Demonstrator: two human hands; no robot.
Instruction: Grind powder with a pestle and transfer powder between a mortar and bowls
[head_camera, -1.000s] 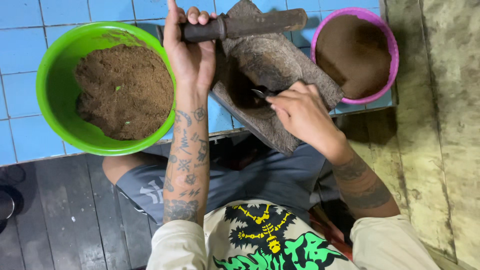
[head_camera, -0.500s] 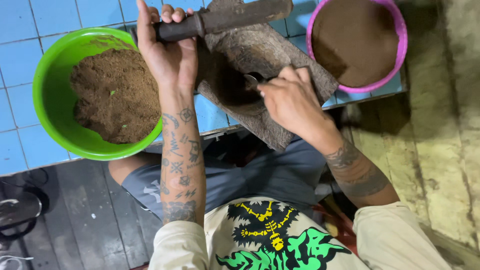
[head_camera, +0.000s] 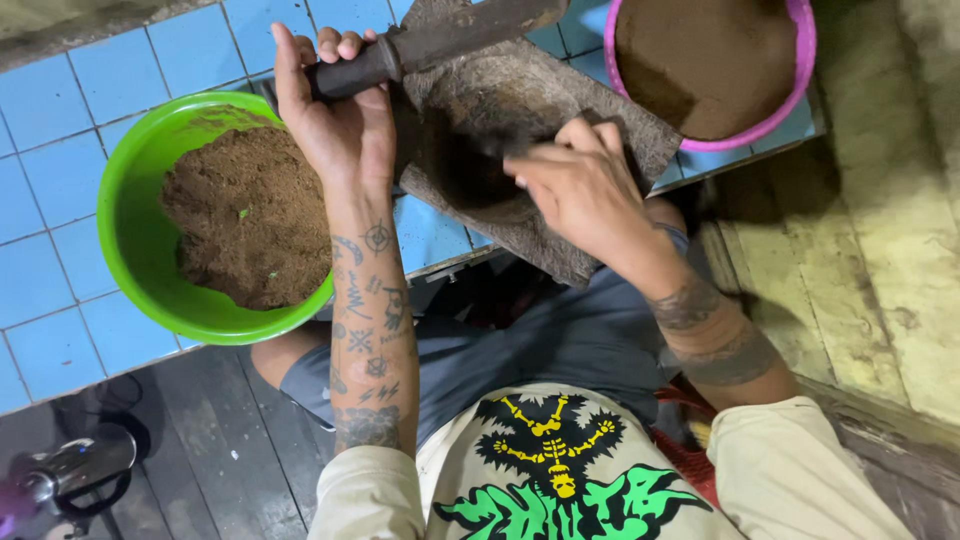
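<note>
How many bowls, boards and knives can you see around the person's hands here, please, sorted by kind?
Bowls: 2, a green bowl and a pink bowl, both holding brown powder.
Boards: 1, a worn wooden board under the right hand.
Knives: 1, a big knife, its handle in the left hand.
Total: 4.

Setting: informal home work area at floor level, not a fitted workshop. Evidence: blue tiled floor (head_camera: 60, 210) meeting dark wooden planks (head_camera: 200, 440); worn, stained timber (head_camera: 890, 230) at one side; plastic household basins, green (head_camera: 130, 250) and pink (head_camera: 800, 70), holding brown powder.
</note>
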